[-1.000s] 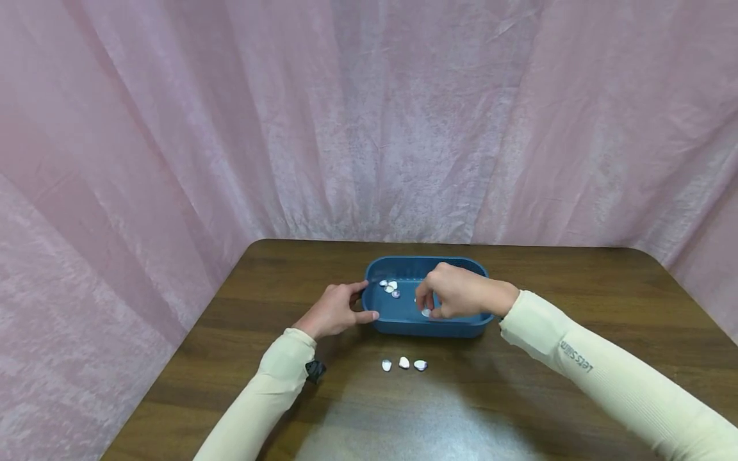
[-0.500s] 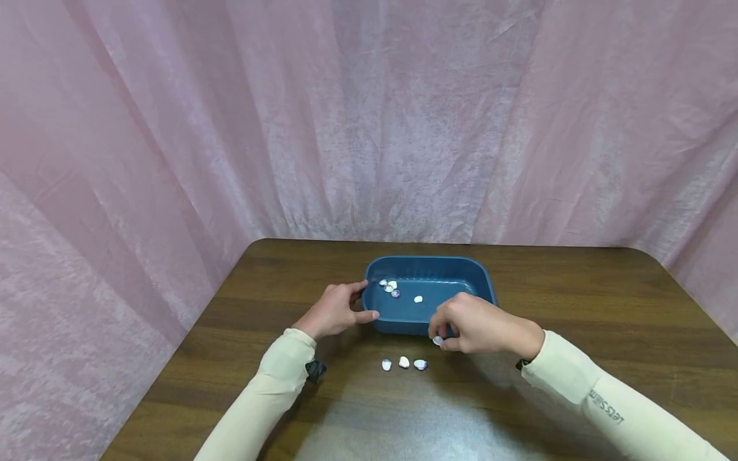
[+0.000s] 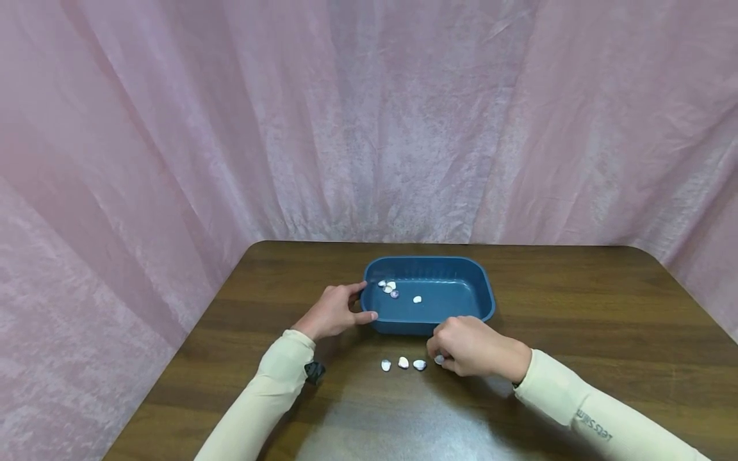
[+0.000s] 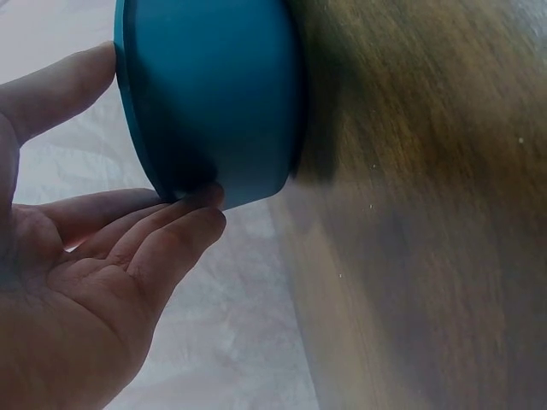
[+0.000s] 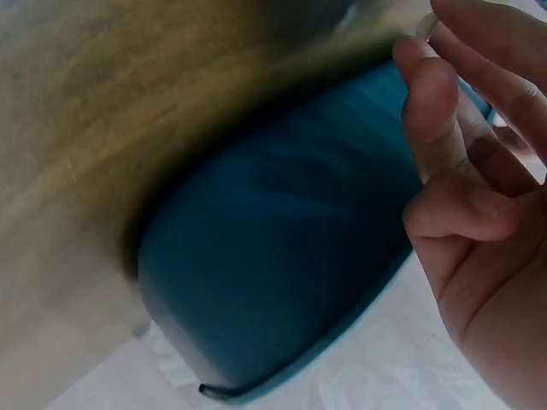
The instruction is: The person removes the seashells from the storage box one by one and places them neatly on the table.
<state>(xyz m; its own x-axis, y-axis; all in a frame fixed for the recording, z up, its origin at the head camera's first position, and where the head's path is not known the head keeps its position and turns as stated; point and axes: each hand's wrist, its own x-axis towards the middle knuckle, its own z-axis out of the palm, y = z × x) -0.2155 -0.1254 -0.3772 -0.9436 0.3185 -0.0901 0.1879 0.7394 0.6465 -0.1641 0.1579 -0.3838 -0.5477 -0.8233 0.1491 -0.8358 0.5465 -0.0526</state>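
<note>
In the head view, my right hand pinches a small pale shell between thumb and fingers, low over the table in front of the blue basket. A sliver of that shell also shows at the fingertips in the right wrist view. Left of it, three shells lie in a row on the wood. My left hand touches the basket's left end, thumb and fingers spread along its rim and wall, fairly straight in the left wrist view. Inside the basket several shells cluster at the left, and one white shell lies apart.
The brown wooden table extends on both sides of the basket. Behind its far edge hangs a pink curtain. A glare patch lies on the wood near the front.
My right hand has carried the pinched shell from inside the basket, over its front rim, down to the right end of the row. My left hand has stayed at the basket.
</note>
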